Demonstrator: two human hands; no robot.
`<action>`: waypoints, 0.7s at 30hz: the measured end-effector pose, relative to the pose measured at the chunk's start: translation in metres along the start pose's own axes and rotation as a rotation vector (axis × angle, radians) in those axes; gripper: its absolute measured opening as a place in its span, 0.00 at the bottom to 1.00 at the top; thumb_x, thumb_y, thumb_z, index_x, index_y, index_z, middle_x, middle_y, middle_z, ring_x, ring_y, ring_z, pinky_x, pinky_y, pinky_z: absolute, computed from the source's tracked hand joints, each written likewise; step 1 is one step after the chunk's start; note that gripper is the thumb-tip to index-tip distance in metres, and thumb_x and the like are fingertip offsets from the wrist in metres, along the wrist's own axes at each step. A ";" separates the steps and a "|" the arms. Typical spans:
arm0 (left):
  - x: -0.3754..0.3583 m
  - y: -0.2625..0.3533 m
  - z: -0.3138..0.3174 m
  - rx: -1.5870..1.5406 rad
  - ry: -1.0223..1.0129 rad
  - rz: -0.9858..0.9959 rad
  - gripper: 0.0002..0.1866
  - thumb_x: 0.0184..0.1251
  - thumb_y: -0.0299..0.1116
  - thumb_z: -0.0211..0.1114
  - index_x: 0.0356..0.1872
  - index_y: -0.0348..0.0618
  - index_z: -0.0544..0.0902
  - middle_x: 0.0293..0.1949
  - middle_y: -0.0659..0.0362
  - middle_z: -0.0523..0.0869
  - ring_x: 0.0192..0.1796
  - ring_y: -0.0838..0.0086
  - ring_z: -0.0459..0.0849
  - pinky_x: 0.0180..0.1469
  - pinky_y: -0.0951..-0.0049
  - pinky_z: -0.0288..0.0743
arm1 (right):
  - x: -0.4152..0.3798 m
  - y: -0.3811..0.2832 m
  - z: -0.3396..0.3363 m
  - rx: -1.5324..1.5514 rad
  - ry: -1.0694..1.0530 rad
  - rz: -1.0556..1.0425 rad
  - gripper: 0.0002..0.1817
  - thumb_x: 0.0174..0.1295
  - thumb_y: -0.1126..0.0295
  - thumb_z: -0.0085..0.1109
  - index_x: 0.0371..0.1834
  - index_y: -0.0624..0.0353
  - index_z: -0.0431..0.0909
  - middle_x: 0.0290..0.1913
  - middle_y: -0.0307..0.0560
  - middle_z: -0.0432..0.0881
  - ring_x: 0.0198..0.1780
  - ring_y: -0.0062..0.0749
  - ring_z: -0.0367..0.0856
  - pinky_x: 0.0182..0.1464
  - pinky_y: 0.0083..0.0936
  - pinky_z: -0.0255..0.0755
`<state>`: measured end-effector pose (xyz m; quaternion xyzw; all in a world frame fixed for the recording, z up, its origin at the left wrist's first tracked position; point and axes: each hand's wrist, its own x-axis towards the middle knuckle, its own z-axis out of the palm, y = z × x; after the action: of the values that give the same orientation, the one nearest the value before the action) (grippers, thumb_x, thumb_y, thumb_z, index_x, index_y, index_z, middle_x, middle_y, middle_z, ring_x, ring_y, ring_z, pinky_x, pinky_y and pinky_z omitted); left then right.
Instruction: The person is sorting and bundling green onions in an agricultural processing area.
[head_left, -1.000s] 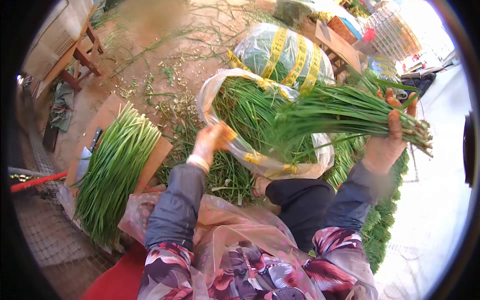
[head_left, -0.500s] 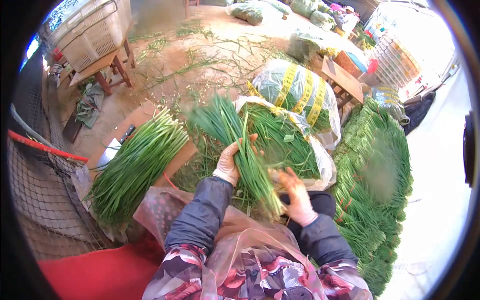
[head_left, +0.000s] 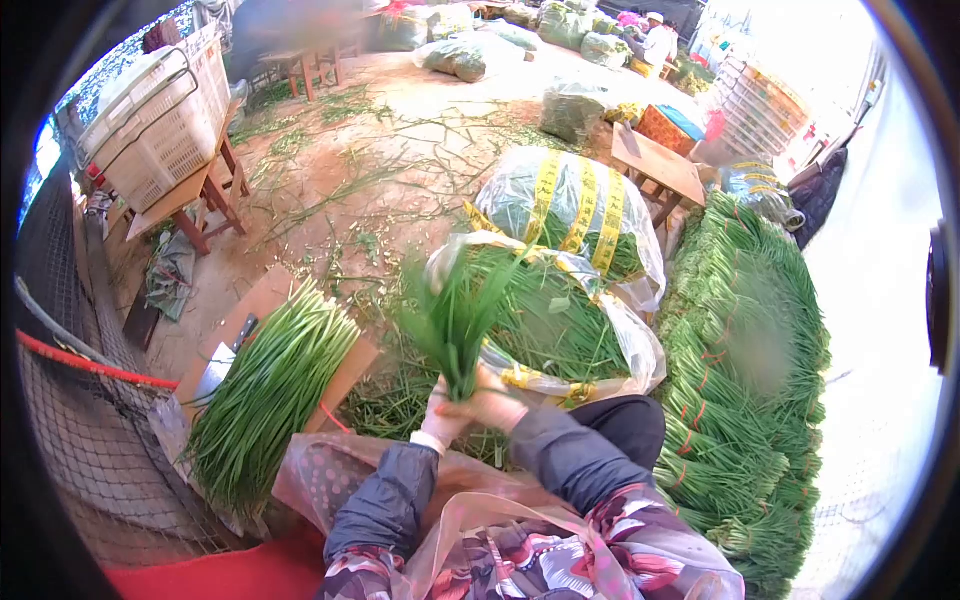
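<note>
A bunch of garlic chives (head_left: 457,335) stands roughly upright in front of me, its leafy top smeared by motion. My left hand (head_left: 443,415) is closed around the lower end from the left. My right hand (head_left: 492,402) grips the same end from the right, against the left hand. The fingers partly hide the stalk ends. To the left, a big pile of chives (head_left: 270,400) lies across a brown board (head_left: 345,375). Beside that pile rests a knife with a wide blade (head_left: 216,368). Beyond my hands, an open plastic bag (head_left: 640,350) holds more loose chives.
Tied bundles of chives (head_left: 715,440) are stacked along my right. A taped clear bag (head_left: 565,200) stands ahead, near a wooden stool (head_left: 655,165). White crates (head_left: 150,120) sit on a bench at left. Netting and a red hose (head_left: 95,360) border the left side.
The right hand has moved left from the stalk ends to join the left hand. The bunch has swung from slanted to nearly upright. My view has shifted slightly.
</note>
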<state>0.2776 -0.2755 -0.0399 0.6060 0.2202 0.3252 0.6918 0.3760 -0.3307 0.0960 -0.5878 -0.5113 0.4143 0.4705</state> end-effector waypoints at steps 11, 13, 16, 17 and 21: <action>-0.056 0.096 -0.031 0.382 0.263 -0.394 0.24 0.59 0.31 0.68 0.56 0.35 0.75 0.50 0.50 0.82 0.41 0.67 0.83 0.47 0.67 0.79 | 0.024 -0.019 -0.009 0.220 0.142 0.124 0.13 0.57 0.67 0.69 0.42 0.60 0.81 0.37 0.39 0.85 0.38 0.22 0.79 0.43 0.24 0.75; -0.066 0.133 -0.059 -0.661 -0.112 -0.862 0.25 0.64 0.40 0.65 0.57 0.34 0.74 0.53 0.50 0.80 0.44 0.66 0.82 0.49 0.65 0.79 | 0.016 -0.061 -0.014 0.022 0.071 -0.077 0.13 0.52 0.68 0.71 0.41 0.56 0.82 0.37 0.42 0.85 0.38 0.29 0.81 0.42 0.27 0.75; -0.084 0.138 -0.022 0.246 0.005 -0.135 0.30 0.68 0.51 0.59 0.61 0.37 0.72 0.53 0.47 0.80 0.46 0.63 0.82 0.50 0.63 0.79 | -0.004 -0.111 -0.003 -0.461 -0.281 -0.609 0.23 0.35 0.67 0.71 0.41 0.47 0.83 0.33 0.46 0.82 0.40 0.48 0.80 0.45 0.38 0.74; -0.087 0.144 -0.013 0.247 0.006 -0.146 0.30 0.68 0.51 0.59 0.61 0.37 0.72 0.53 0.47 0.80 0.46 0.63 0.82 0.50 0.63 0.79 | -0.018 -0.116 0.009 -0.654 -0.391 -0.696 0.20 0.41 0.65 0.67 0.42 0.45 0.82 0.33 0.43 0.81 0.41 0.42 0.80 0.47 0.35 0.73; -0.058 0.171 0.002 -0.904 -0.448 -0.658 0.29 0.70 0.50 0.56 0.62 0.37 0.72 0.55 0.48 0.80 0.48 0.62 0.82 0.50 0.64 0.79 | -0.058 -0.080 0.049 -0.666 -0.533 -0.858 0.17 0.48 0.64 0.57 0.44 0.43 0.82 0.33 0.39 0.80 0.43 0.35 0.79 0.51 0.33 0.70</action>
<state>0.2077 -0.3090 0.1236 0.2057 0.0848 0.0200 0.9747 0.3042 -0.3795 0.1637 -0.3207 -0.9053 0.1382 0.2420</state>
